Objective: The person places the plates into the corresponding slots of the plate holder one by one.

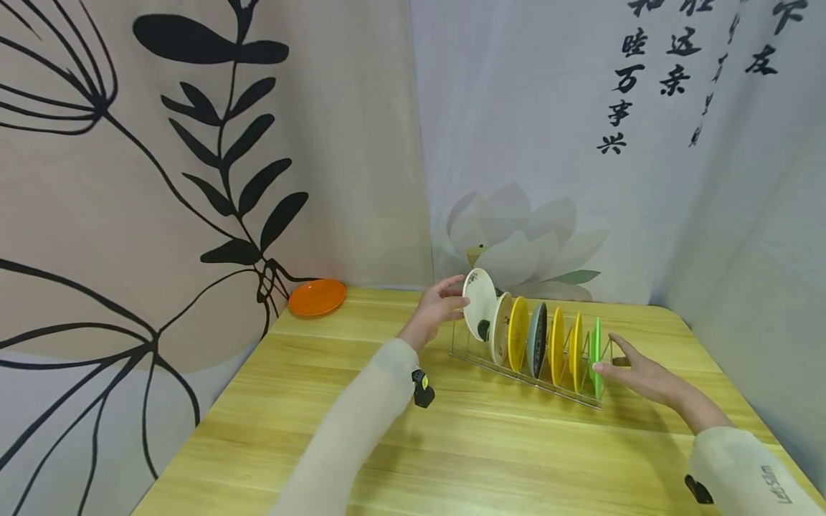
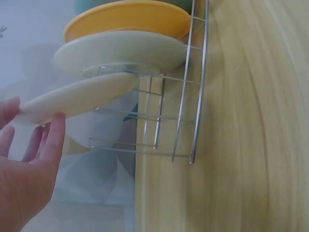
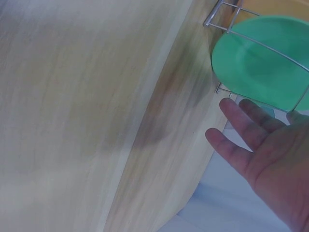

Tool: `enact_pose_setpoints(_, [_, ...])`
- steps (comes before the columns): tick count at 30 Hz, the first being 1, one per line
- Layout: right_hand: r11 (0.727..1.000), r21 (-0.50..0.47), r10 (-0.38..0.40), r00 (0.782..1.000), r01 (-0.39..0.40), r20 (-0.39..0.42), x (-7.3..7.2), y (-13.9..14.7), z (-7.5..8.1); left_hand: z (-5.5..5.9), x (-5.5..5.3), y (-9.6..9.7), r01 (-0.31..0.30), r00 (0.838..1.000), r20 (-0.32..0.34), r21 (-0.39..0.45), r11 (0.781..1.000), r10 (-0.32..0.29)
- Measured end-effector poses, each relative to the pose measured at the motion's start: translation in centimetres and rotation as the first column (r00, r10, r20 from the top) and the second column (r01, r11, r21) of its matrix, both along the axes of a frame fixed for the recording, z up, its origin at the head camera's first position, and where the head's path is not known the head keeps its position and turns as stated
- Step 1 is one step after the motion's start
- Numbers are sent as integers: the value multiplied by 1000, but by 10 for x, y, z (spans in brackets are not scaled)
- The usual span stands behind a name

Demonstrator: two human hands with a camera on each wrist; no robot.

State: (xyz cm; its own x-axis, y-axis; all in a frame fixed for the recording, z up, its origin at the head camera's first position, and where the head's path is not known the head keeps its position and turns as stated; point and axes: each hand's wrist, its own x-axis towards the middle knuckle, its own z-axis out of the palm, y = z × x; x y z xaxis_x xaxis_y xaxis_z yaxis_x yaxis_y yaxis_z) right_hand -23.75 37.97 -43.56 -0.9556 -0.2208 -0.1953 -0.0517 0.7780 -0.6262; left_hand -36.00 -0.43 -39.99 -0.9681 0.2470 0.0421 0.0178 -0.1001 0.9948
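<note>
In the head view, my left hand [image 1: 439,312] pinches the left edge of a white plate [image 1: 480,304] with a dark pattern. The plate tilts, raised above its neighbours, at the left end of a wire dish rack [image 1: 525,381]. The left wrist view shows thumb and fingers on the plate's rim, its lower edge near the wires. My right hand [image 1: 648,376] is at the rack's right end beside a green plate [image 3: 270,63], fingers extended. Its thumb is close to the rack's end wire; whether it touches is unclear.
Between the white and green plates stand a cream plate [image 1: 500,330], yellow plates [image 1: 518,335] and a blue-grey plate [image 1: 536,340]. An orange plate [image 1: 317,297] lies at the back left of the wooden table [image 1: 452,444]. Printed curtains [image 1: 355,143] hang behind.
</note>
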Motion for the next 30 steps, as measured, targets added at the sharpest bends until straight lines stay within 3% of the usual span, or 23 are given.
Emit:
enact_pose_setpoints(9, [1000,-11,4,1000,-4,-2,2,0,-2,-13,1,2,-39,999,32,-19,999,39])
enact_pose_setpoints(16, [1000,-15,5,1000,-5,-4,2,0,0,-11,-3,-12,-82,995,54,4,997,82])
enact_pose_setpoints(24, [1000,-13,4,1000,-4,-2,2,-1,-1,-17,-11,-51,-201,977,85,71,977,195])
enact_pose_setpoints(27, [1000,-13,-3,1000,3,2,2,0,-1,-24,-16,-72,-263,962,98,106,959,253])
enact_pose_setpoints(30, [1000,-5,-8,1000,8,2,1,0,-1,-30,-22,-96,-339,938,127,140,930,323])
